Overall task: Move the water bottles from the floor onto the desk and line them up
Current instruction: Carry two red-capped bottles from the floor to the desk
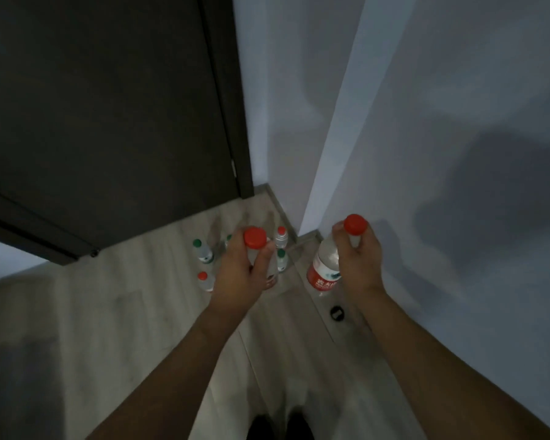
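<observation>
— What are the hands doing?

— Each grips a bottle by the neck, just under its red cap. The left hand (246, 274) has its fingers curled round a red-capped bottle (255, 241); most of that bottle's body is hidden behind the hand. The right hand (359, 260) is wrapped round a second red-capped bottle (326, 265), whose clear body and red label hang down to the left of the palm. Both bottles are held up off the floor.

— And the other bottles?

— They stand on the pale wood floor (134, 312), gathered near the corner where the wall juts out. A green-capped bottle (202, 250) is the farthest left. A red-capped one (205, 281) stands nearer the camera, just left of the left wrist. Beside the corner are another red-capped one (281, 238) and, just in front of it, a second green-capped one (281, 260). One more peeks out behind the left fingers; its cap colour I cannot tell.

— Anything else down there?

— A dark door (108, 106) on the left, the white wall (442, 106) on the right, and a small black round object (337, 312) on the floor beside the right forearm.
</observation>
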